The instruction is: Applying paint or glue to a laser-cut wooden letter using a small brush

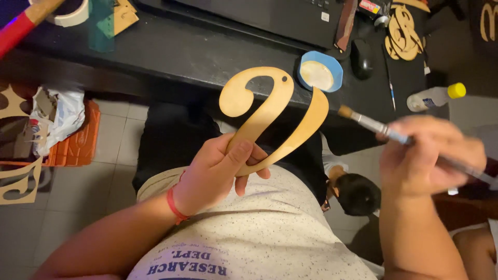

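Observation:
My left hand (215, 171) grips the lower end of a curly cut-out wooden shape (264, 111), tan, with a small hole near its top. It is held up over my lap, just in front of the black table edge. My right hand (428, 153) holds a paintbrush (373, 124) with a metal ferrule; its bristle tip points left, a short gap from the right arm of the wooden shape. A red band circles my left wrist.
A blue bowl of pale liquid (320, 71) sits on the black table (197, 52). Near it are a black mouse (362, 58), more wooden cut-outs (403, 33), a yellow-capped bottle (434, 96) and a tape roll (70, 13). An orange crate (78, 142) stands on the tiled floor.

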